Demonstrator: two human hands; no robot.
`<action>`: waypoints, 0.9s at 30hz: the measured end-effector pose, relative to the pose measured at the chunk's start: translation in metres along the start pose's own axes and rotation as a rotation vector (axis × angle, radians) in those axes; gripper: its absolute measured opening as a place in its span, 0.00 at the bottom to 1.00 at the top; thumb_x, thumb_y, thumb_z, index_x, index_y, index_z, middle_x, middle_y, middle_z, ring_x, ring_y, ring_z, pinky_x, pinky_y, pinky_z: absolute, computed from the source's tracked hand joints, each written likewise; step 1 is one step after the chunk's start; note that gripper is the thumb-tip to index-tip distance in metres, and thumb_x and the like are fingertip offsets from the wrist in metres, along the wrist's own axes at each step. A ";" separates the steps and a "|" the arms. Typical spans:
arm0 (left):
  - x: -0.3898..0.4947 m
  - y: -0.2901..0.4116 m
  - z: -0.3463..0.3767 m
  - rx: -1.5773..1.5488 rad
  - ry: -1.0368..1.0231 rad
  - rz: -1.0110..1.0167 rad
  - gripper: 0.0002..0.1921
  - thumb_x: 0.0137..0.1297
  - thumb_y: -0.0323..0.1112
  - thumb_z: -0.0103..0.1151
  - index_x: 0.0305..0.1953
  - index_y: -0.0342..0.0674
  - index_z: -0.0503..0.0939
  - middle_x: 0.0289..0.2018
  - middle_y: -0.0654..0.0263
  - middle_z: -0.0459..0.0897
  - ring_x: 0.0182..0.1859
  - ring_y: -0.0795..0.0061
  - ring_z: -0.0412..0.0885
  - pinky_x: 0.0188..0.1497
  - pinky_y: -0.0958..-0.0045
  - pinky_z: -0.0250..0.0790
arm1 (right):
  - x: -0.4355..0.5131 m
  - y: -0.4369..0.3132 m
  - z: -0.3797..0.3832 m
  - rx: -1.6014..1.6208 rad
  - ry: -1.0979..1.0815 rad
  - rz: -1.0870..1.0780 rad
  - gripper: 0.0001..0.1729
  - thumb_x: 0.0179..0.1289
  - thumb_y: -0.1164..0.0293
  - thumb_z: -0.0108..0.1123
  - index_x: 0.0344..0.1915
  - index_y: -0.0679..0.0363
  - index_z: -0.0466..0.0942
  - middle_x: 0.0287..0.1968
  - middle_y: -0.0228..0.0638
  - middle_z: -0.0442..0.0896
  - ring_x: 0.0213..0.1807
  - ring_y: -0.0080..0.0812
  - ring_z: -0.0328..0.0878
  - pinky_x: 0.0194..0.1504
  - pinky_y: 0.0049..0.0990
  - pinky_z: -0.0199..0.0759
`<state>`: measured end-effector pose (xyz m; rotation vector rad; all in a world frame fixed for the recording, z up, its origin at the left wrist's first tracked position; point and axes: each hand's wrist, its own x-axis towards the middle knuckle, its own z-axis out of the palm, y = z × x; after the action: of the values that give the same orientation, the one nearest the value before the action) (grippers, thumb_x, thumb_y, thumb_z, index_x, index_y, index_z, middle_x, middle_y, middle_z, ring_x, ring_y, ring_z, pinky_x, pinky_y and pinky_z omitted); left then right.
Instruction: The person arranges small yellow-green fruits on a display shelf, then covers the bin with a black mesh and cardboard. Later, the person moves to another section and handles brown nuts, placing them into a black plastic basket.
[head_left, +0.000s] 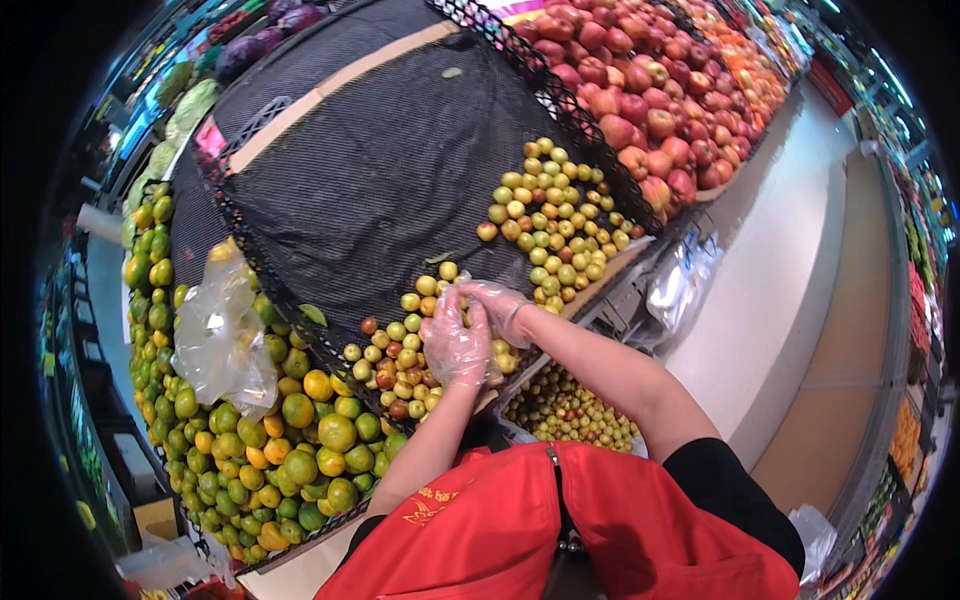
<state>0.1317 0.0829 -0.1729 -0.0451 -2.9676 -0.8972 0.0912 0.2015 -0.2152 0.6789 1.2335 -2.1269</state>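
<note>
My left hand (454, 343), in a clear plastic glove, reaches over a heap of yellow-green and brown jujubes (403, 358) at the near edge of the display. Close against its fingertips is my right hand (496, 301), gloved the same way, its fingers bent inward. A bit of fruit shows between the two hands, but whether either one grips it is hidden. More jujubes (555, 217) lie spread to the right, on a black ribbed mat (360, 172). Below my right forearm, a container of jujubes (574, 411) stands under the display edge.
Black mesh dividers (262, 274) flank the mat. Green-orange citrus fruits (300, 465) with a clear plastic bag (225, 337) on top fill the left side. Red apples (660, 120) are piled at right. Plastic bags (682, 281) hang by the aisle.
</note>
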 end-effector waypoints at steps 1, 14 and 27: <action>0.001 0.000 0.001 0.037 0.037 0.015 0.25 0.66 0.54 0.57 0.60 0.50 0.79 0.57 0.66 0.82 0.52 0.53 0.77 0.55 0.56 0.73 | 0.002 0.001 -0.002 -0.025 -0.055 0.000 0.30 0.67 0.49 0.60 0.65 0.49 0.73 0.66 0.33 0.74 0.64 0.33 0.67 0.67 0.33 0.57; -0.036 0.059 -0.009 -0.119 0.123 0.548 0.19 0.65 0.47 0.64 0.53 0.46 0.82 0.55 0.61 0.77 0.64 0.53 0.64 0.64 0.57 0.66 | -0.121 0.011 -0.025 0.500 0.047 -0.476 0.18 0.73 0.60 0.56 0.56 0.58 0.77 0.55 0.33 0.80 0.59 0.30 0.74 0.64 0.34 0.66; 0.082 0.031 -0.040 0.115 -0.214 0.328 0.10 0.67 0.24 0.48 0.45 0.39 0.79 0.40 0.54 0.82 0.43 0.58 0.84 0.45 0.60 0.82 | -0.180 0.175 -0.180 -0.378 0.917 -0.142 0.30 0.75 0.45 0.50 0.56 0.59 0.80 0.47 0.38 0.86 0.44 0.32 0.84 0.38 0.31 0.77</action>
<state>0.0524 0.0878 -0.1186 -0.6409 -3.0613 -0.7178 0.3646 0.3320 -0.2771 1.4969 2.1263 -1.6012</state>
